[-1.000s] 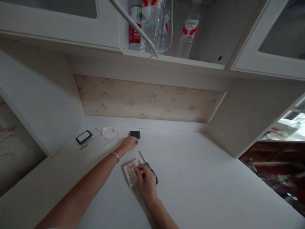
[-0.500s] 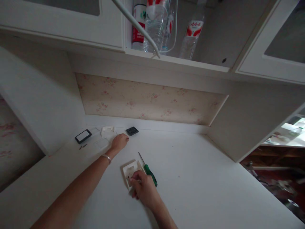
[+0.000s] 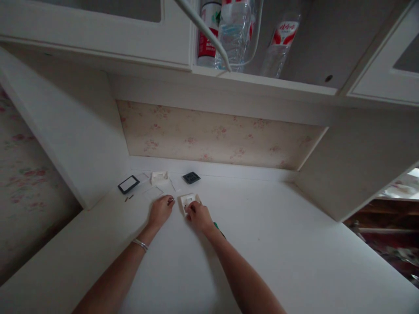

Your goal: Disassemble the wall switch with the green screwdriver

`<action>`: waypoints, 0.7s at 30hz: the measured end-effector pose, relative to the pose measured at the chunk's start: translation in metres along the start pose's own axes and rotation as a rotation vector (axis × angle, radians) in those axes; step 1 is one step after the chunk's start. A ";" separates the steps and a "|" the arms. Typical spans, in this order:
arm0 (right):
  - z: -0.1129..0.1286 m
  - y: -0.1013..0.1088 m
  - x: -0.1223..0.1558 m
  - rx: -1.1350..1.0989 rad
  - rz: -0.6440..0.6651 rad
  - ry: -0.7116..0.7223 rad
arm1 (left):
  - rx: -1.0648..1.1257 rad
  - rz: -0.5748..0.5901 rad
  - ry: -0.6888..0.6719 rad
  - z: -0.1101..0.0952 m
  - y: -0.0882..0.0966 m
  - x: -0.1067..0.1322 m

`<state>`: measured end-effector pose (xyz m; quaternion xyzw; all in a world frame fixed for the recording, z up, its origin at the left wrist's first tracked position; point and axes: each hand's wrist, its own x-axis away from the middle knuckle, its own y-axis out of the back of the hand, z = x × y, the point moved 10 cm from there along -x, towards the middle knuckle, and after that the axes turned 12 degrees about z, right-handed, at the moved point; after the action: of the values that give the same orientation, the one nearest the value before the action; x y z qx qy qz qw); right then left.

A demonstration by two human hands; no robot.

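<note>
My left hand [image 3: 161, 211] is closed above the white tabletop, a small dark piece [image 3: 170, 200] pinched at its fingertips, too small to name. Just to its right, my right hand [image 3: 199, 216] grips a shallow white plastic casing [image 3: 188, 200] and covers its near part. A green-handled screwdriver [image 3: 218, 228] lies mostly hidden behind my right forearm. Beyond the hands rest a black square part [image 3: 191, 177] and a smaller white plastic piece [image 3: 159, 177].
At the back left lie a black frame with a white panel [image 3: 128, 184], two small strips [image 3: 129, 198] and thin clear sheets. An overhead shelf holds plastic bottles [image 3: 281, 43] and a red-and-white can [image 3: 208, 32]; a white cable [image 3: 209, 35] hangs before it.
My right hand has pushed the white casing farther back, away from the screwdriver. My left hand has drawn back from beside the black square part. The view has shifted slightly left.
</note>
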<state>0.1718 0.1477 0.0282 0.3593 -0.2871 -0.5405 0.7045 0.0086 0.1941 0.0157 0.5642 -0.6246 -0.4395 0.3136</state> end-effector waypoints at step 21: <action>0.002 0.026 -0.095 0.177 -0.004 0.003 | 0.060 -0.053 0.048 0.011 0.004 -0.006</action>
<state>0.1609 0.2431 0.0485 0.4216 -0.3322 -0.5138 0.6692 -0.0015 0.2024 0.0152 0.6000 -0.6148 -0.4151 0.2996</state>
